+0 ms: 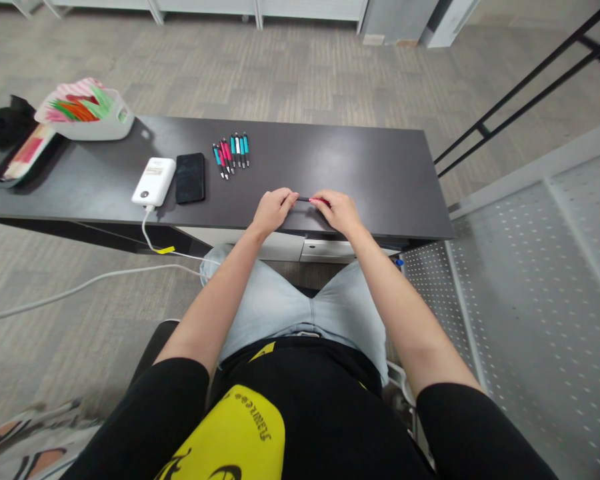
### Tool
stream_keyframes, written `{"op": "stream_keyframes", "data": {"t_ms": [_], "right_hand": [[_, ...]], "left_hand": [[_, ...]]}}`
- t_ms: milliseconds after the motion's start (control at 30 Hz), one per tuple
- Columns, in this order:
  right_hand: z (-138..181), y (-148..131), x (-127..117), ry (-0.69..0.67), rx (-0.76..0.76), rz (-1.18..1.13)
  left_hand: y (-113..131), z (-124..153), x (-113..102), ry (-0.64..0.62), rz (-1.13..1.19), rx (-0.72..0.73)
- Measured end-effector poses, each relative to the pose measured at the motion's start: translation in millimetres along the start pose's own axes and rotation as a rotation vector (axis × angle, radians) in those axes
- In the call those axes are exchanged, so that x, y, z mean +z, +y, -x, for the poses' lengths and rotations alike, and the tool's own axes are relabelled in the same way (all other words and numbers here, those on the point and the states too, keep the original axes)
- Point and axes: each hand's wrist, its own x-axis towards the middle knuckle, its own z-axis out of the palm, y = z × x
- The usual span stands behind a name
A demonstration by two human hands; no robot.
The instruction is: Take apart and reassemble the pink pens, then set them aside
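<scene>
Both my hands rest on the near edge of a dark table (380,167) and hold one pen (307,199) between them. My left hand (273,209) pinches the pen's dark end. My right hand (337,210) grips the other end, where a bit of red shows. The pen lies level, just above the tabletop. Most of it is hidden by my fingers.
Several pens (231,154) with red, teal and white barrels lie in a row farther back. A black phone (190,177) and a white power bank (154,181) with a cable (80,287) lie to the left. A white bin of coloured items (86,112) and a dark tray (23,157) stand at far left.
</scene>
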Motion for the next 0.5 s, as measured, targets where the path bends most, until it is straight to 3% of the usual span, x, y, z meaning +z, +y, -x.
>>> {"op": "stream_keyframes", "data": {"t_ms": [167,367,500], "right_hand": [[-3,5,4,0.041,0.004,-0.103],[-11,27,13,0.333,0.151,-0.353],[-16,34,15,0.393,0.218,-0.535]], "left_hand": [[2,0,2,0.009,-0.026,-0.013],[5,1,1,0.104,0.067,-0.096],[8,1,-1,0.022,0.065,-0.091]]}}
